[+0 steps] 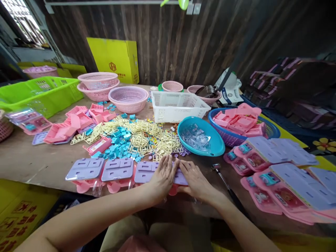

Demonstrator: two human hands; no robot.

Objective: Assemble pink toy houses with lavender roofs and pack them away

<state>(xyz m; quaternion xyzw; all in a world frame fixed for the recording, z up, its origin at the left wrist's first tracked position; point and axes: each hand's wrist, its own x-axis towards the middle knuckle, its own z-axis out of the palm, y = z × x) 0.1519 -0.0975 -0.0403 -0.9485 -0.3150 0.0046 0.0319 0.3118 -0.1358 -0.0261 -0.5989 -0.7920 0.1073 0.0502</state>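
Observation:
A row of pink plastic toy cases with lilac panels lies along the near table edge; one lilac panel (84,168) is at the left end and another (117,169) beside it. My left hand (163,176) lies with outstretched fingers across the lilac panels at the row's right end. Against it, my right hand (195,180) has its fingers on top of the rightmost toy case (181,177), and its thumb is at the front side. Both hands hide much of that case. A black-handled tool with a metal shaft (223,180) lies right of my right hand.
Behind the row are blue plastic pieces (119,145) and cream frames (141,134). A teal basin (219,148) holds clear parts. Pink parts fill a blue basket (274,131). More toy cases (286,196) are stacked at right. A white basket (181,113) and pink baskets (128,105) stand farther back.

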